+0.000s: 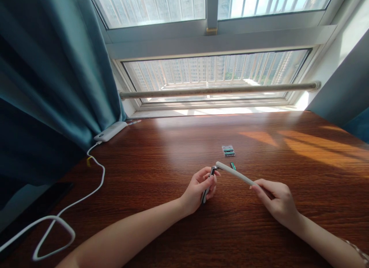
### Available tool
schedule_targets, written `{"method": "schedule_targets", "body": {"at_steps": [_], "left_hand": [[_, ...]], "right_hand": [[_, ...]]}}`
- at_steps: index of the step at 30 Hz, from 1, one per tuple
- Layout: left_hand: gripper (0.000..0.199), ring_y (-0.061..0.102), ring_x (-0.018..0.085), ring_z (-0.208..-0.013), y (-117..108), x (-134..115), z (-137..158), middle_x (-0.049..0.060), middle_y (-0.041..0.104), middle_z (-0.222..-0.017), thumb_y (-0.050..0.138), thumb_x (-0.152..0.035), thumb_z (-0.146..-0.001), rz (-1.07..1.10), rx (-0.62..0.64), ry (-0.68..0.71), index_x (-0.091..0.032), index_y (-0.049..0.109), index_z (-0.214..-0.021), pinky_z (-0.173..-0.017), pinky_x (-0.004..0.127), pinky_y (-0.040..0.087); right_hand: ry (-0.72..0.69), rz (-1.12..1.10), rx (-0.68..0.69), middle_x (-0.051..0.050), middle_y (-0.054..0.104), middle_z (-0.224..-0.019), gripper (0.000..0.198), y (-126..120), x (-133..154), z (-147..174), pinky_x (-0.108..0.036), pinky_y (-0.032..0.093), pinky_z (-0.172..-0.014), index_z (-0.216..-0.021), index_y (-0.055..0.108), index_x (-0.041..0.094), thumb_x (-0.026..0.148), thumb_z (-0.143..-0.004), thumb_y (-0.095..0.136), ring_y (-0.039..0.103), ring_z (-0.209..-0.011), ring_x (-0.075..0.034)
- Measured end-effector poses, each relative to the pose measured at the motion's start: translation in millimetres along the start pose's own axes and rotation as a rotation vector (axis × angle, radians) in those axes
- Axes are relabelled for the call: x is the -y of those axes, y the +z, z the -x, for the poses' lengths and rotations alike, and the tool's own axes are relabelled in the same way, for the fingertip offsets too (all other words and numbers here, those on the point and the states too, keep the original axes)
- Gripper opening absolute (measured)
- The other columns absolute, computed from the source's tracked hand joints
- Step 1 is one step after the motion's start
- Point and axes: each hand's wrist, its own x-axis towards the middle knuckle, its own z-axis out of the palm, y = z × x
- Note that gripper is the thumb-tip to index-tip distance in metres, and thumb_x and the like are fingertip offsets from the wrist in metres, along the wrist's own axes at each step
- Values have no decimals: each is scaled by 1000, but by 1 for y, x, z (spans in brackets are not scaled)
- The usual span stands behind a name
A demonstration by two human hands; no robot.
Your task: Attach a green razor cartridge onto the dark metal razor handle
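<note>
My left hand [200,189] is closed around a black and silver razor handle [205,195], held slanted with its head end up. My right hand [275,198] grips a slim white stick with a rounded tip [236,174], shaped like a toothbrush; any bristles are hidden. The stick's tip meets or nearly meets the top of the razor handle; I cannot tell whether they touch. Just behind the stick lies a loose razor cartridge [233,166] with a green strip. Farther back rests a clear case of razor cartridges [228,151].
A white power bank [111,132] sits at the back left of the brown wooden table [161,156], by a blue curtain [66,60]. Its white cable [102,175] loops down the left side. A dark flat object [34,210] lies at the left edge. Behind are a window and rail [219,92].
</note>
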Motion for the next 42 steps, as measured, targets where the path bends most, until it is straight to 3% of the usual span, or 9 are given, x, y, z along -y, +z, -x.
{"method": "schedule_targets", "body": {"at_steps": [5,10,16,21,24,26,29,35,42], "left_hand": [[19,32,3,-42,0,0,0,-5,37,-57,54,-32,-78,-74,-55,23,-16,54,-88,-38,17,21],[21,30,3,-41,-2,0,0,-5,38,-55,55,-34,-76,-136,-65,7,-16,55,-88,-38,17,22],[23,32,3,-39,-1,-1,2,-6,38,-53,53,-35,-78,-297,-16,11,-15,53,-89,-39,18,25],[20,45,8,-51,-10,-9,-7,-2,53,-65,54,-34,-77,-741,-132,102,-18,51,-88,-48,19,32],[17,46,10,-54,-20,-17,-14,-2,54,-60,52,-36,-77,-1165,-260,200,-19,55,-79,-54,22,32],[15,49,12,-60,-25,-21,-16,-1,58,-69,50,-34,-79,-1409,-305,249,-21,57,-80,-57,23,32],[14,52,15,-73,-29,-22,-18,0,59,-80,47,-32,-81,-1616,-323,287,-23,58,-82,-62,25,34],[9,49,17,-82,-35,-17,-21,2,56,-84,50,-24,-78,-1675,-292,315,-22,58,-82,-72,28,37],[10,49,18,-82,-41,-13,-24,2,56,-84,52,-28,-78,-1658,-298,292,-21,59,-82,-73,30,37]], "right_hand": [[33,16,-50,4,42,-45,29,-2,0,0,-20,30,-42,-65,60,17,35,-83,45,38,-40,-8],[-19,13,23,2,49,-48,29,0,-2,0,-20,33,-45,-67,61,17,35,-83,44,42,-43,-8],[214,-42,-13,4,47,-45,34,1,-12,-10,-20,33,-44,-67,62,18,41,-83,43,44,-41,-8],[346,-158,-27,4,46,-42,38,-2,-21,-17,-21,35,-42,-68,62,17,46,-82,42,44,-38,-9],[348,-173,-37,4,48,-43,39,-3,-24,-16,-21,35,-42,-67,62,17,47,-82,42,43,-37,-9],[345,-164,-43,4,48,-43,39,-3,-24,-16,-21,35,-42,-67,62,17,47,-81,42,43,-37,-9],[330,-129,-42,4,48,-42,39,-3,-23,-17,-21,36,-44,-66,63,17,47,-81,43,45,-38,-10],[309,-79,-32,4,48,-42,39,-5,-21,-18,-21,35,-46,-65,63,17,47,-82,42,46,-40,-10],[294,-75,-36,4,48,-41,39,-5,-22,-17,-21,35,-47,-65,64,18,46,-82,43,47,-41,-11]]}}
